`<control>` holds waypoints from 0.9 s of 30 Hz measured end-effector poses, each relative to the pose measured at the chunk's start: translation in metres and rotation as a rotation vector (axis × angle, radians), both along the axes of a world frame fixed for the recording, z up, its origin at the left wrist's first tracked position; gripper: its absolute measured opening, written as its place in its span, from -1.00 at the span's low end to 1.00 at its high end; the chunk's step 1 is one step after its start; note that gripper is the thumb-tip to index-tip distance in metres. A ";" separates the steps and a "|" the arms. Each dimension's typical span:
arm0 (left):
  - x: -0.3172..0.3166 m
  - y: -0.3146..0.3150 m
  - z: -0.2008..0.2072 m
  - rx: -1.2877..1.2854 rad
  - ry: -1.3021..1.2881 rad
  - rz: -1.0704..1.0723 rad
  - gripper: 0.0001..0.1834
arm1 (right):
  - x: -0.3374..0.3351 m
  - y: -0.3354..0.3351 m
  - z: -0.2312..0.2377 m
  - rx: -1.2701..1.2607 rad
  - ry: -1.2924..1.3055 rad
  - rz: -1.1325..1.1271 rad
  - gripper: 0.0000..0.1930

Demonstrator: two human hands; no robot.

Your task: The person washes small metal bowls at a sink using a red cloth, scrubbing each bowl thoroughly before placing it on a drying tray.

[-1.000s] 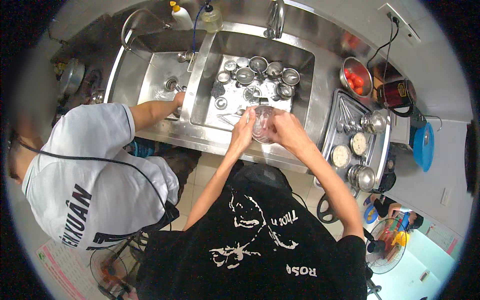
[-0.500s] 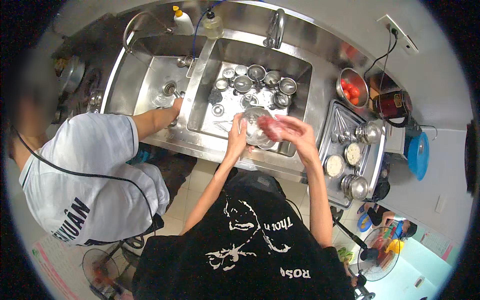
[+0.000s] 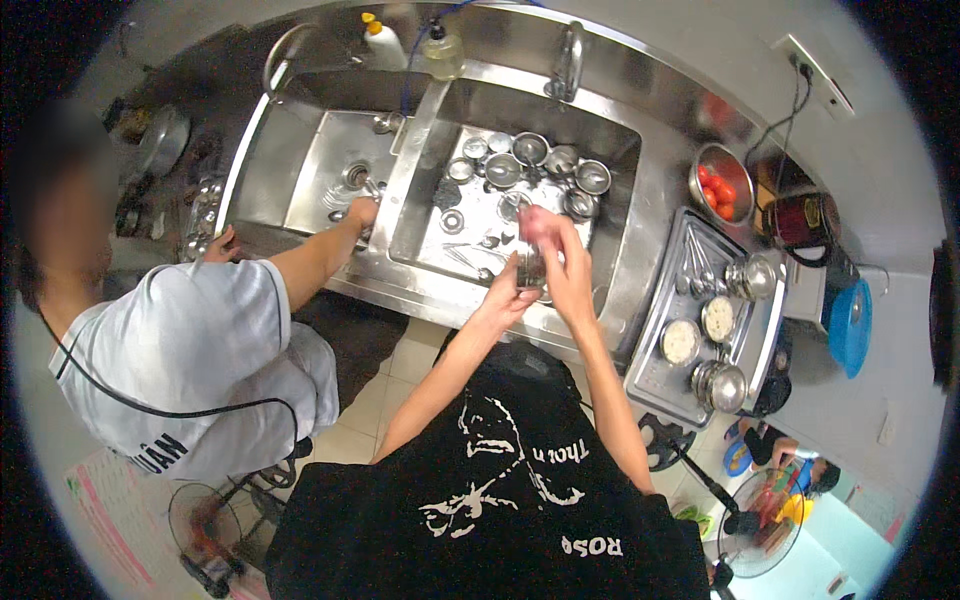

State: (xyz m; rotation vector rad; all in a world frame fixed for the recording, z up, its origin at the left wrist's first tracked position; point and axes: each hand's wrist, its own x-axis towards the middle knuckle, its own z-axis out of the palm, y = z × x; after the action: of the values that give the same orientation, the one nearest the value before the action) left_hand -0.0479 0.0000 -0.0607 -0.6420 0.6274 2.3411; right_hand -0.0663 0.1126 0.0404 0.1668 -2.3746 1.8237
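Note:
Above the near side of the right sink basin [image 3: 412, 215], my left hand [image 3: 506, 300] grips a small metal bowl [image 3: 530, 270], tilted on its side and partly hidden by the fingers. My right hand [image 3: 571, 278] is closed on a reddish-pink scrubbing cloth [image 3: 540, 226], blurred by motion, at the bowl's upper edge. Farther back in the basin sit several metal bowls [image 3: 530, 149], some with water in them. A dark scouring pad [image 3: 447, 193], a ring-shaped metal piece [image 3: 452, 221] and several spoons [image 3: 462, 257] lie on the basin floor.
At the left, a co-worker [image 3: 190, 330] reaches into the other basin [image 3: 315, 165]. To my right are a metal tray [image 3: 645, 350] with bowls and spoons, and a bowl of tomatoes [image 3: 722, 192]. A faucet [image 3: 570, 65] and soap bottles [image 3: 443, 55] stand behind.
The bowl has turned from facing up to on its side, and my hands have come closer together around it. The co-worker's other hand now shows at the left.

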 end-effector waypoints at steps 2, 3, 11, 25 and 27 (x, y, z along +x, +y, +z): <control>-0.001 -0.002 -0.017 0.059 0.005 -0.003 -0.71 | 0.023 -0.007 0.001 0.148 0.158 -0.022 -0.82; -0.002 0.004 -0.003 0.003 0.023 -0.059 -0.70 | 0.028 -0.002 -0.003 0.210 0.249 -0.046 -0.83; -0.005 -0.007 0.025 -0.061 0.083 0.020 -0.71 | -0.001 0.010 -0.019 -0.040 -0.184 -0.025 -0.70; -0.012 0.000 -0.011 -0.597 0.236 0.291 -0.28 | 0.017 -0.044 -0.005 0.185 0.239 -0.106 -0.43; 0.000 0.019 -0.020 -0.897 0.290 0.383 -0.28 | 0.021 -0.053 -0.013 0.116 0.180 -0.234 -0.47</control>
State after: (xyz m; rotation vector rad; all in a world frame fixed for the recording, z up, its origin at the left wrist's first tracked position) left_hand -0.0475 0.0190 -0.0806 -0.8540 1.8784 2.4421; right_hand -0.0450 0.0592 0.0274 0.0596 -2.2672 1.5031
